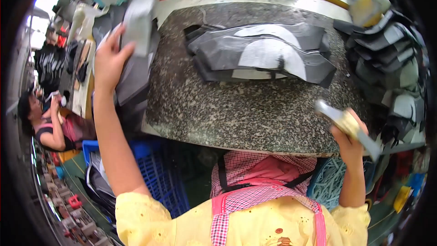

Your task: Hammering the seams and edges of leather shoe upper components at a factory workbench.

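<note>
One metal tool (348,125) and one pale piece (139,20) in hand at a speckled counter (218,118)

The left hand (110,61) is beyond the counter's left edge, toward the far left corner. Its fingers hold the pale piece by the left side, the thumb and forefinger a little apart at their tips; blur hides exactly how they grip. The piece stands tilted above dark grey sheets (133,79) beside that edge.

Near the counter's near right corner, the right hand (349,139) has its fingers closed around the yellow-wrapped middle of the metal tool. The tool slants, its rounded silver end toward the middle of the counter and its flat end toward the corner.

Several grey pieces with white half-rounds (271,56) lie overlapping near the far edge, right of centre. Along the right edge, more dark and grey pieces (387,48) are heaped in layers. Below the near edge sit a blue crate (157,173) at the left and a bundle of light blue strips (328,182) at the right. Past the left edge, well apart, another person (57,125) raises a hand to a small pale object.
</note>
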Tool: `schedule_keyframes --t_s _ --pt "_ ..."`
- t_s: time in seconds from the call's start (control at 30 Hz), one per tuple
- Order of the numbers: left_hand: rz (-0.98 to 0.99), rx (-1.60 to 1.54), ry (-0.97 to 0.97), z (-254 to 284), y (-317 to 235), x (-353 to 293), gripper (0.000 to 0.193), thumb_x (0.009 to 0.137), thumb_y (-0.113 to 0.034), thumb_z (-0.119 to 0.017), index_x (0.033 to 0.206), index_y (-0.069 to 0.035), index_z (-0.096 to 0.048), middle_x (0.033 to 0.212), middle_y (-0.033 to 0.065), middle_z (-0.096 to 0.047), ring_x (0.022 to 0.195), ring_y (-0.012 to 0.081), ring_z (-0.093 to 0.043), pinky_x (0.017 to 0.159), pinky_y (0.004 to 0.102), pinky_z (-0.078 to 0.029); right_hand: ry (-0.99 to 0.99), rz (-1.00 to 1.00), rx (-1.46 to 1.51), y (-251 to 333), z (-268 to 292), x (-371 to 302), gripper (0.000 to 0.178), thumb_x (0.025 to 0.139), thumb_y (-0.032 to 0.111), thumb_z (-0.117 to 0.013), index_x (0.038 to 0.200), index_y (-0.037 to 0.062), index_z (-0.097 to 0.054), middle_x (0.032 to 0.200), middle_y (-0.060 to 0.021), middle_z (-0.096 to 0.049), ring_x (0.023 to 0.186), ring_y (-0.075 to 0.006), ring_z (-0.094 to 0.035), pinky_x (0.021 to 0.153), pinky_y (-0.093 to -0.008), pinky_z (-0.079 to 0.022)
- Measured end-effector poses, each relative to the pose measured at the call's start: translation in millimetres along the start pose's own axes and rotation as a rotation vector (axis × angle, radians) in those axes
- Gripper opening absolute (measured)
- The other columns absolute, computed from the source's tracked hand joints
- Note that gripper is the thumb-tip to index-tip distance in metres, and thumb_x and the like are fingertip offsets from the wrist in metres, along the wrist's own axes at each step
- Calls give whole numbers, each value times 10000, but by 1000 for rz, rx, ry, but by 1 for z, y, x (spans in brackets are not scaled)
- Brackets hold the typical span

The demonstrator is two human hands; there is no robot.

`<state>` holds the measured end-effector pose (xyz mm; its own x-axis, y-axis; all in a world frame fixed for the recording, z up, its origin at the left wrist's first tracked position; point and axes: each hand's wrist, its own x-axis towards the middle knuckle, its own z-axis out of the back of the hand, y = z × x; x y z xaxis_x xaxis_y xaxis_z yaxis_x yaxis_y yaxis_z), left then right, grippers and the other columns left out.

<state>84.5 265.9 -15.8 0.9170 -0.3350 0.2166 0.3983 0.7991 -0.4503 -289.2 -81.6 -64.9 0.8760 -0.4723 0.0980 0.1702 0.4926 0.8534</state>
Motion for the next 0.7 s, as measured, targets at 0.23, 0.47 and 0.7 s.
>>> schedule_keyframes --t_s 0.23,0.47,0.7 --pt "-103 659 71 -35 22 -15 530 760 -96 -743 1262 -91 -577 1079 170 -552 982 359 -567 864 429 -480 -101 167 -312 -10 -20 67 224 805 190 -740 880 91 -554 709 -143 -609 693 -373 -625 562 -417 -478" --pt "-679 -46 161 -121 -162 -32 496 822 -373 -713 1210 -77 -626 1211 145 -586 1150 305 -508 997 418 -400 -94 204 -255 -19 -8 132 238 854 274 -682 911 85 -550 734 -145 -628 744 -364 -638 616 -427 -483" --pt "-773 224 560 -140 -210 -31 790 685 -571 -743 1228 -32 -547 1357 189 -470 1356 380 -325 1103 523 -277 8 44 -442 -41 -36 191 288 883 405 -591 1021 168 -683 950 -135 -693 914 -358 -651 802 -456 -515"
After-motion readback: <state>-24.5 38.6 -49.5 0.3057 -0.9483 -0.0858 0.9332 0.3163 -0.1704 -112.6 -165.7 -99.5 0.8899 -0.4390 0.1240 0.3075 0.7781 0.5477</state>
